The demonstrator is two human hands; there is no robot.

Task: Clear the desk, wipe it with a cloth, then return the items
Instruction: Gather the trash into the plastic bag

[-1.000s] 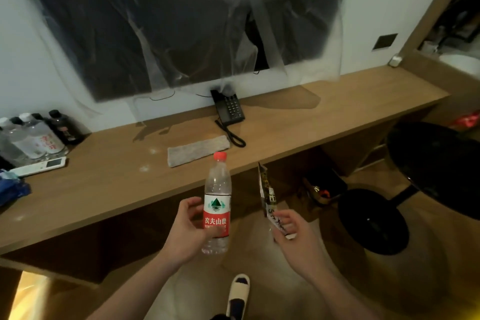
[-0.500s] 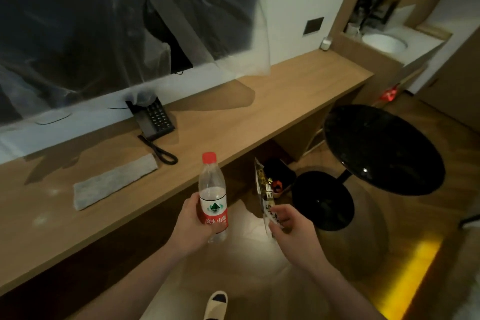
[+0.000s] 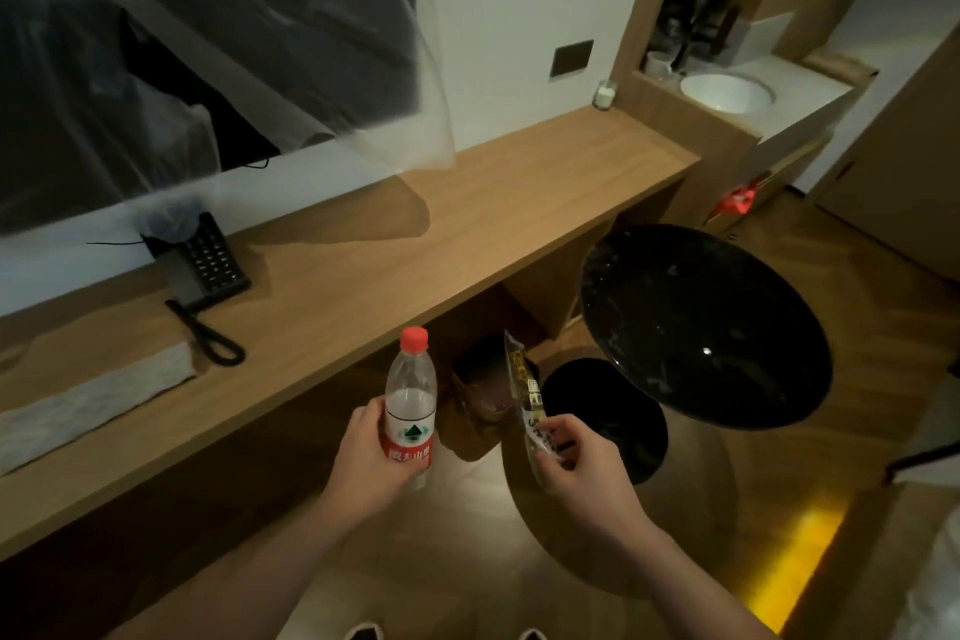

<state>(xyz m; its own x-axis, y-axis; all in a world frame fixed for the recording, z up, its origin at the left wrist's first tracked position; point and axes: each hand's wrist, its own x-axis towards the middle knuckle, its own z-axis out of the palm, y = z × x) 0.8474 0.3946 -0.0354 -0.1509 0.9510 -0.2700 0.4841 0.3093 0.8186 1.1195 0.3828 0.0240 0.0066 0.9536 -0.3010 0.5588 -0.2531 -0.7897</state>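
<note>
My left hand (image 3: 366, 455) grips a clear water bottle (image 3: 410, 400) with a red cap and red label, held upright just in front of the wooden desk's (image 3: 467, 229) front edge. My right hand (image 3: 576, 463) pinches a yellow and white snack packet (image 3: 530, 400) by its lower end, edge-on to me, to the right of the bottle. A grey folded cloth (image 3: 88, 400) lies flat on the desk at the left. A black desk phone (image 3: 208, 265) with a looped cord sits against the wall behind the cloth.
A round black side table (image 3: 701, 322) on a black base (image 3: 608, 421) stands to the right of the desk. A plastic-covered screen (image 3: 182, 42) hangs on the wall. A small jar (image 3: 604, 95) stands at the desk's far end, beside a white basin (image 3: 724, 91).
The view has swung to the right along the desk, so the bottles at the far left have left the frame. Both hands keep the bottle and the packet in about the same pose.
</note>
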